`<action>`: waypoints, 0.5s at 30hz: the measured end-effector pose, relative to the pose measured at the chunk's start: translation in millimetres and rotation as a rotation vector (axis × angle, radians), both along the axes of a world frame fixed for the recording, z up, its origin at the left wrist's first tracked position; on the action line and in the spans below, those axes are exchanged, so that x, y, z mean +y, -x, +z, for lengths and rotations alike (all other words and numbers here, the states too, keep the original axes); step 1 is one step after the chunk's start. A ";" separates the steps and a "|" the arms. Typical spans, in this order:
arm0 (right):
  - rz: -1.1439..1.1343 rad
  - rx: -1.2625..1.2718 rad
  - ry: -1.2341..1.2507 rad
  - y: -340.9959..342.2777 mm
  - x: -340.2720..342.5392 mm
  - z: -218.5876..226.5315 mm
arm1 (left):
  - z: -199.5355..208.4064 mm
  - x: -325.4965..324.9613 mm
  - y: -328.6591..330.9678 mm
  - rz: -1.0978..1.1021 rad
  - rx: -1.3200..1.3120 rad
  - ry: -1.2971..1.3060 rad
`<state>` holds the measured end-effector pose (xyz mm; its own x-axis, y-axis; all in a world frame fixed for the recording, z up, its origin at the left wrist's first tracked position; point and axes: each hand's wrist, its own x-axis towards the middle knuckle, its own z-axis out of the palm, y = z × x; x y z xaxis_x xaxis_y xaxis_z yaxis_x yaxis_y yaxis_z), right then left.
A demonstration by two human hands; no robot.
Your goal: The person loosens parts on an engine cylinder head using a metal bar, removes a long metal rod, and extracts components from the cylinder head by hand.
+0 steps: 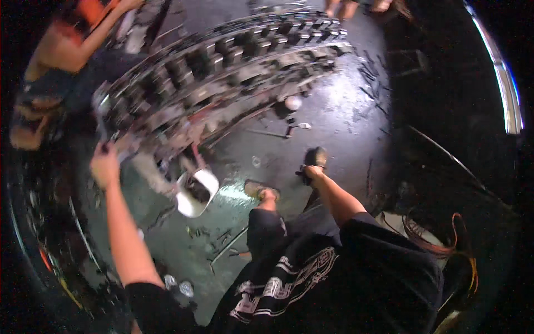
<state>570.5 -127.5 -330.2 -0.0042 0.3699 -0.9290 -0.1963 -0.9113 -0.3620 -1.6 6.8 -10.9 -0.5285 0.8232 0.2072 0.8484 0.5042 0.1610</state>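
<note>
My left hand is raised at the left with its fingers closed round something small and dark, at the near end of a long metal assembly. Rows of dark blocky pieces run along that assembly. Blur hides whether what I grip is joined to it. Low on my right side, my right hand is closed on a short dark object, whose kind I cannot make out. It is held just over my right shoe. A white open container with dark contents lies between my left arm and my left shoe.
Another person in orange crouches at the far left beside the assembly. More bare limbs show at the top. A hammer-like tool, a pale round object, a metal bar and scattered small pieces lie on the dark floor. Cables hang at right.
</note>
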 end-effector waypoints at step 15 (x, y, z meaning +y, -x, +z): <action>0.050 -1.223 -0.280 -590.8 267.6 -154.5 | -143.3 12.5 122.2 0.200 0.413 0.323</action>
